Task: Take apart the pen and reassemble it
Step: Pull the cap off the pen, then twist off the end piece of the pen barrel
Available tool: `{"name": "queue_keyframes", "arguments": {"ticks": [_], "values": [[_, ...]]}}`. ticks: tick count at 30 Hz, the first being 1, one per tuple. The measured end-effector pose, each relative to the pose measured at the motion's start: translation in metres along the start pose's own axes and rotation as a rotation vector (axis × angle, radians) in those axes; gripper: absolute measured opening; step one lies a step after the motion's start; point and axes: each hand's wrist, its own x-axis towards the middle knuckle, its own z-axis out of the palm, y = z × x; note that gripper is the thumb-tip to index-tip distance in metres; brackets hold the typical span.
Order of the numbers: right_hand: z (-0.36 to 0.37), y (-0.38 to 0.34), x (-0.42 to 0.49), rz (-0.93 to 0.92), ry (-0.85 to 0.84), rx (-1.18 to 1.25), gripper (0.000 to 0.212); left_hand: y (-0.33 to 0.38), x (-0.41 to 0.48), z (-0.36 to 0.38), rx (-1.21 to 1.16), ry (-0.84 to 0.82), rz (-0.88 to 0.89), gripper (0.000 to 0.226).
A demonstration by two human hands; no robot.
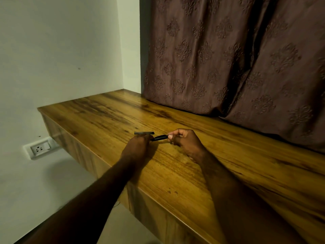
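Note:
A short black pen piece (160, 137) runs between my two hands just above the wooden table (228, 155). My right hand (184, 143) pinches its right end between thumb and fingers. My left hand (136, 149) is curled over its left end, and the fingertips there are hidden behind the back of the hand. A separate dark, straight pen part (144, 133) lies flat on the table just beyond my left hand.
A brown patterned curtain (237, 59) hangs down onto the table's back edge. The table's left corner meets a white wall (61, 50). Below the table, on the left, a white wall socket (39, 148) is mounted.

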Motion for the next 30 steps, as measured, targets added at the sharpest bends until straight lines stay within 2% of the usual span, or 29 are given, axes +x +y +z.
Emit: {"name": "queue_keyframes", "arguments": {"ticks": [4, 7, 11, 14, 18, 20, 22, 26, 30], "values": [[0.006, 0.006, 0.003, -0.039, 0.035, -0.172, 0.022, 0.0, 0.0, 0.0, 0.014, 0.007, 0.017, 0.032], [0.007, 0.007, 0.005, -0.041, 0.044, -0.216, 0.024, -0.001, 0.0, -0.002, 0.036, -0.014, 0.021, 0.031], [0.004, 0.005, 0.004, -0.012, 0.043, -0.117, 0.009, 0.003, -0.001, -0.003, 0.044, -0.016, 0.024, 0.031], [0.003, 0.003, 0.003, -0.022, 0.09, -0.032, 0.007, 0.001, 0.001, -0.003, 0.03, -0.022, -0.028, 0.031], [-0.012, 0.003, 0.004, 0.019, 0.237, 0.134, 0.011, 0.0, 0.0, -0.007, -0.018, 0.006, -0.046, 0.051], [-0.015, 0.007, 0.008, 0.013, 0.246, 0.021, 0.014, 0.003, 0.0, -0.007, 0.037, 0.006, -0.024, 0.04], [-0.012, 0.012, 0.011, -0.029, 0.228, -0.211, 0.014, 0.006, 0.001, -0.01, 0.067, 0.011, 0.003, 0.03], [-0.009, 0.01, 0.007, -0.138, 0.203, -0.524, 0.019, 0.009, -0.001, -0.012, 0.049, 0.044, 0.025, 0.04], [-0.015, 0.012, 0.004, -0.125, 0.189, -0.658, 0.02, 0.009, -0.002, -0.01, 0.039, 0.062, 0.035, 0.044]]}}
